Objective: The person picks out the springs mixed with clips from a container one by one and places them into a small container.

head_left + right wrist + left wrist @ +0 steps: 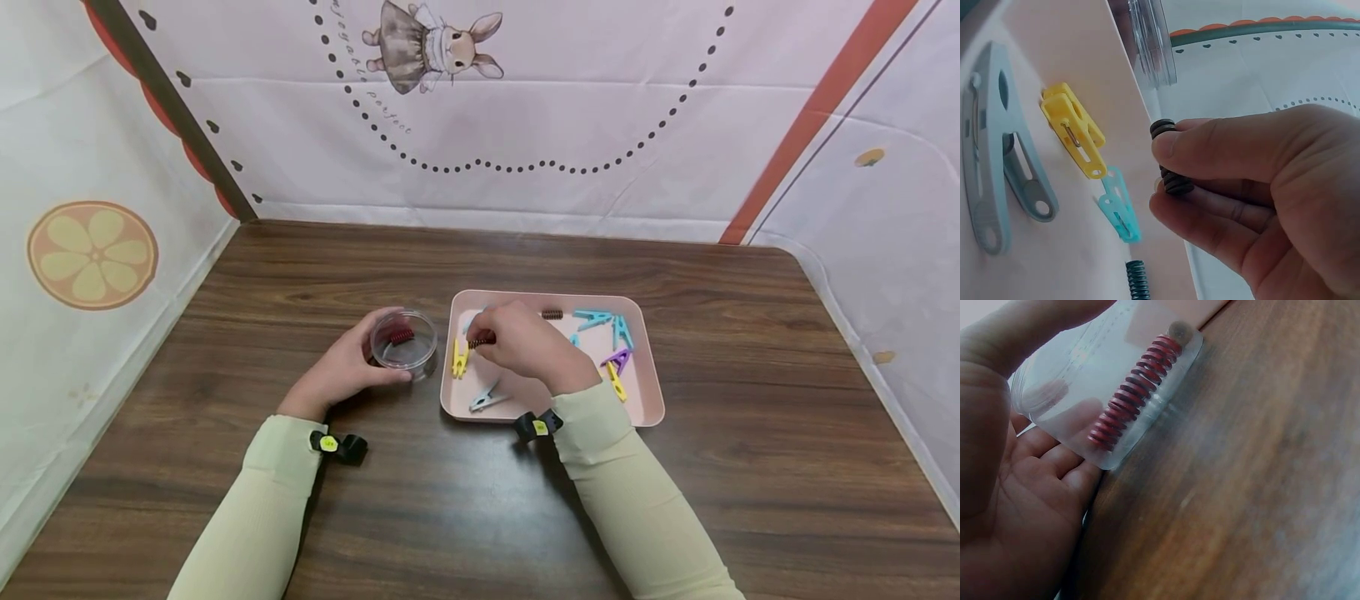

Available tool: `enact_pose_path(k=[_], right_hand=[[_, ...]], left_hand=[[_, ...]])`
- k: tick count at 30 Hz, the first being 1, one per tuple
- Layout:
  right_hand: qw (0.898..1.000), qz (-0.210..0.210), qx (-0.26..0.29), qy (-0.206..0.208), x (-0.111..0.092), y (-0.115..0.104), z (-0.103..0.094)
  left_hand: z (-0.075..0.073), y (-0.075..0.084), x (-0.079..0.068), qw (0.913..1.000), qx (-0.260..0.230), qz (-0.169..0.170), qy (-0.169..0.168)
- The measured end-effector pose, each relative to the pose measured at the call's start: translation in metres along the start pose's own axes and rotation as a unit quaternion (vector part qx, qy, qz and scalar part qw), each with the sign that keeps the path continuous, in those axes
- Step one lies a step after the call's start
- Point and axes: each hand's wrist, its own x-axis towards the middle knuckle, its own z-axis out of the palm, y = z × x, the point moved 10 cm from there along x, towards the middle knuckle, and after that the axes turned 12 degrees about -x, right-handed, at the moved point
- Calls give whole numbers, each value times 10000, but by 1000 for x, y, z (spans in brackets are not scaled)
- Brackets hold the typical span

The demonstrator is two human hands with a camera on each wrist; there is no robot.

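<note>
Sleeves [247, 508]: pale yellow-green, long, plain
Left wrist camera [351, 450]: black, small, blocky
Right wrist camera [525, 427]: black
Labels [328, 443]: bright yellow, dark marking

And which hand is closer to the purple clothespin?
The right hand, over the pink tray, left of the purple clothespin. The left hand is farther left, holding a clear jar.
</note>
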Motion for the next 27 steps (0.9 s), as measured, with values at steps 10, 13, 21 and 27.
enact_pose_path(k=[10,13,21,27], right_hand=[[9984,-187,-236,469,-2,-5,-12],[9979,-210,-235,567,-3,-6,-14],[9981,-86,-109,600,-2,-5,-16],[9975,-71,-115,697,-1,-7,-18]], left_hand=[[1,2,0,9994,-296,156,-73],[1,3,0,9994,-304,147,-63],[1,2,-1,9998,-206,77,-28],[1,2,-1,9997,-201,123,-35]])
